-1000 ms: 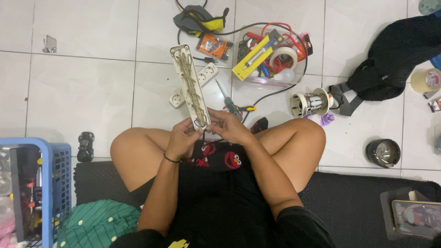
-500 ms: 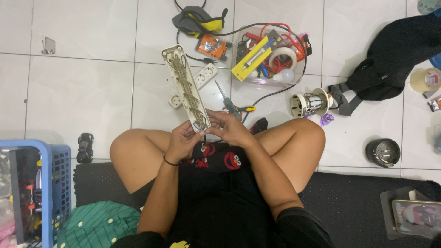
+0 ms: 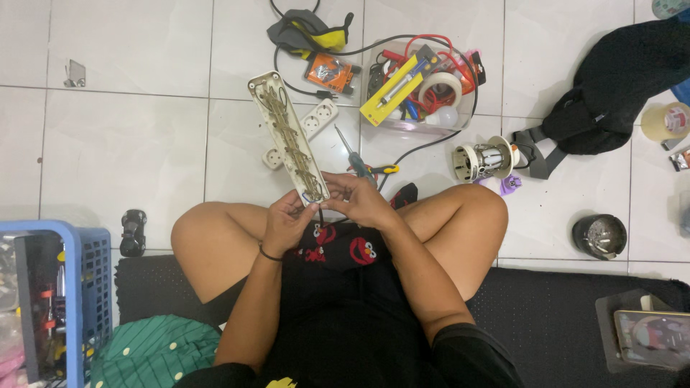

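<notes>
I sit cross-legged on a white tiled floor. Both hands hold the near end of a long white opened power strip (image 3: pixel 287 136), its metal contact rails showing, its far end tilted away to the upper left. My left hand (image 3: pixel 286 223) grips the strip's lower left side. On the lower right side my right hand (image 3: pixel 356 197) pinches the end where thin wires come out. A screwdriver with a green handle (image 3: pixel 353 158) lies on the floor just past my right hand. A second white socket strip (image 3: pixel 310 128) lies under the held one.
A clear box of tools with tape roll and yellow tool (image 3: pixel 417 90) sits ahead. A black-and-yellow pouch (image 3: pixel 309 32), black bag (image 3: pixel 625 86), lamp fitting (image 3: pixel 485 159), dark round tin (image 3: pixel 599 236), blue basket (image 3: pixel 79 302) at left, toy car (image 3: pixel 133 231), phone (image 3: pixel 654 338) at right.
The held strip's far end has swung a little to the left. Both hands stay at its near end with small finger shifts.
</notes>
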